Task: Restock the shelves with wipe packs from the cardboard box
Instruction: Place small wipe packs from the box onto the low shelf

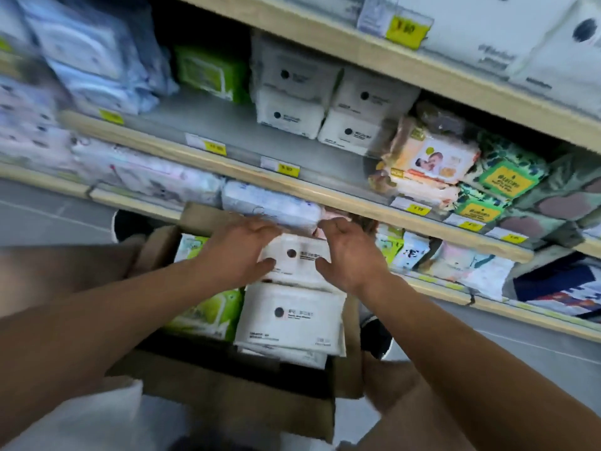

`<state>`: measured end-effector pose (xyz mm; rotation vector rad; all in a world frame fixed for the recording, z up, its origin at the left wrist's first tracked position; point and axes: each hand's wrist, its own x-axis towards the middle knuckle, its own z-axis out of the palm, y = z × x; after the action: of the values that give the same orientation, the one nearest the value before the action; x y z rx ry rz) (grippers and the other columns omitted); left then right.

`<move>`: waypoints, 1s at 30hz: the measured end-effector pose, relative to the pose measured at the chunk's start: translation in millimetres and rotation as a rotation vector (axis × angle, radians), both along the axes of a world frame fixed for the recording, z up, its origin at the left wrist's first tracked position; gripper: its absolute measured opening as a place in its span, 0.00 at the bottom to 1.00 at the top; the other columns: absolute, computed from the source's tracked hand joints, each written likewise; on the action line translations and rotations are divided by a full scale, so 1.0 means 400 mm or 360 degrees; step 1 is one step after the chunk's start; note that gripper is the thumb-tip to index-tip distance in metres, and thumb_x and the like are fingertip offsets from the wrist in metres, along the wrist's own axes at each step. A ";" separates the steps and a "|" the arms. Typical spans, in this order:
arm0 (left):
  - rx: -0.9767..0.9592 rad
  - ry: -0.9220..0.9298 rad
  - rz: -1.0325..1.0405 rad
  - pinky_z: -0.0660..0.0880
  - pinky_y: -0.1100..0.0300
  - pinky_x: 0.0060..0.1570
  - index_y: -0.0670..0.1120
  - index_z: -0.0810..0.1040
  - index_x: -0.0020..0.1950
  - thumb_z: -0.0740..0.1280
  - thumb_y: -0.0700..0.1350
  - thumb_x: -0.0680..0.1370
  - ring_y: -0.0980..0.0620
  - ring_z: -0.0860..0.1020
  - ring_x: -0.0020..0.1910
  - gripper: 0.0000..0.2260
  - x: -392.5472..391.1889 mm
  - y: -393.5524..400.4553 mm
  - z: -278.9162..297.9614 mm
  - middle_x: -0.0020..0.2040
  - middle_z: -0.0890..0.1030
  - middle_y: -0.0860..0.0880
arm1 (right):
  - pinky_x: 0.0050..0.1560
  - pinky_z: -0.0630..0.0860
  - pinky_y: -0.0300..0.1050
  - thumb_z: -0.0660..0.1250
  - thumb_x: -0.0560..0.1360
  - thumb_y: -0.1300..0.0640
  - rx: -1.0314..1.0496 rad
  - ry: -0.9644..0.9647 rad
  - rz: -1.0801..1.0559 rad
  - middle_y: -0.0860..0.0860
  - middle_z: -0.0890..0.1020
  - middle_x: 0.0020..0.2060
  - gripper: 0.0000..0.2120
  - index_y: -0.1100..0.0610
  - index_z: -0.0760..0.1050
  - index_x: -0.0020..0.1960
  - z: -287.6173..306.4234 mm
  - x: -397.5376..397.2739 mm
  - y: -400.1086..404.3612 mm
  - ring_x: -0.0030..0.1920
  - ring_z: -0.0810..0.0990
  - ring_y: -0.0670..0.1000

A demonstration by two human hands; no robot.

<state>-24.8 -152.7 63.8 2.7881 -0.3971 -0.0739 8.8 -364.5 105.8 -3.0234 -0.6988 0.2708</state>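
Observation:
An open cardboard box [234,395] sits on the floor below me, holding white wipe packs and green ones [208,315]. My left hand [237,252] and my right hand [351,255] grip the two sides of one white wipe pack [294,258] with a black dot, at the far end of the box. Another white pack [289,315] lies just below it in the box. On the middle shelf [227,131] stand matching white packs [325,102], with bare shelf to their left.
Wooden-edged shelves [292,187] with yellow price tags run across the view. Green packs [211,73] and blue packs stand at the left, baby wipes [429,157] and leaf-print packs at the right. The lower shelf holds pastel packs. Grey floor lies around the box.

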 end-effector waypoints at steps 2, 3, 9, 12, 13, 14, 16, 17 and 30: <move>0.0011 0.0040 0.0096 0.72 0.50 0.60 0.49 0.70 0.69 0.63 0.55 0.73 0.44 0.71 0.66 0.25 -0.038 0.081 -0.007 0.68 0.73 0.48 | 0.64 0.66 0.48 0.65 0.75 0.49 0.0000 0.0054 0.0086 0.54 0.68 0.69 0.30 0.54 0.60 0.74 -0.022 -0.010 0.079 0.68 0.67 0.57; 0.0047 0.0057 0.0148 0.71 0.52 0.61 0.50 0.69 0.70 0.64 0.54 0.74 0.45 0.71 0.66 0.25 -0.055 0.118 -0.011 0.68 0.72 0.49 | 0.64 0.66 0.47 0.65 0.75 0.50 0.0010 0.0088 0.0124 0.53 0.68 0.68 0.30 0.54 0.60 0.74 -0.034 -0.015 0.117 0.68 0.67 0.57; 0.0125 0.0127 0.0329 0.69 0.51 0.61 0.49 0.70 0.70 0.68 0.54 0.73 0.43 0.71 0.65 0.27 -0.102 0.316 -0.054 0.68 0.73 0.47 | 0.66 0.65 0.45 0.66 0.74 0.51 0.0028 0.0247 0.0308 0.54 0.69 0.67 0.29 0.55 0.63 0.72 -0.109 -0.013 0.311 0.67 0.68 0.56; 0.0108 0.0207 0.0388 0.72 0.50 0.60 0.49 0.70 0.69 0.67 0.54 0.72 0.42 0.73 0.63 0.26 -0.095 0.379 -0.090 0.68 0.72 0.46 | 0.66 0.68 0.47 0.67 0.74 0.50 0.0040 0.0338 0.0328 0.54 0.68 0.68 0.32 0.54 0.60 0.74 -0.162 0.006 0.383 0.67 0.68 0.57; 0.0106 0.0235 0.0393 0.72 0.51 0.58 0.48 0.71 0.68 0.66 0.54 0.71 0.41 0.74 0.60 0.26 -0.090 0.396 -0.106 0.67 0.73 0.46 | 0.65 0.69 0.48 0.68 0.73 0.50 0.0060 0.0377 0.0308 0.55 0.68 0.68 0.33 0.55 0.60 0.74 -0.182 0.014 0.402 0.67 0.69 0.58; 0.0095 0.0255 0.0390 0.72 0.51 0.57 0.48 0.72 0.67 0.66 0.54 0.70 0.41 0.75 0.59 0.26 -0.083 0.411 -0.121 0.66 0.74 0.46 | 0.64 0.70 0.49 0.69 0.73 0.50 0.0088 0.0415 0.0275 0.55 0.67 0.69 0.34 0.55 0.60 0.74 -0.202 0.022 0.421 0.67 0.69 0.58; 0.0073 0.0268 0.0402 0.70 0.53 0.57 0.49 0.72 0.67 0.67 0.52 0.71 0.41 0.74 0.59 0.25 -0.066 0.432 -0.150 0.66 0.73 0.47 | 0.63 0.70 0.50 0.70 0.71 0.50 0.0110 0.0484 0.0199 0.56 0.67 0.69 0.36 0.55 0.60 0.74 -0.244 0.038 0.448 0.67 0.69 0.59; 0.0056 0.0287 0.0412 0.70 0.53 0.56 0.49 0.71 0.68 0.68 0.51 0.72 0.42 0.72 0.61 0.25 -0.056 0.437 -0.163 0.67 0.72 0.48 | 0.63 0.70 0.49 0.71 0.71 0.51 0.0080 0.0509 0.0173 0.56 0.66 0.70 0.37 0.55 0.59 0.75 -0.265 0.047 0.457 0.67 0.69 0.60; 0.0248 0.0513 0.0154 0.62 0.45 0.67 0.50 0.66 0.69 0.70 0.53 0.69 0.45 0.63 0.71 0.30 0.114 0.429 -0.390 0.70 0.67 0.48 | 0.67 0.65 0.55 0.74 0.67 0.46 -0.0561 0.0552 0.0007 0.54 0.63 0.71 0.45 0.55 0.52 0.75 -0.461 0.140 0.527 0.71 0.64 0.58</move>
<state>20.8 19.1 -92.1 2.8712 -0.1818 -0.5443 64.9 -153.6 -78.6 -3.1564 -0.6882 0.9871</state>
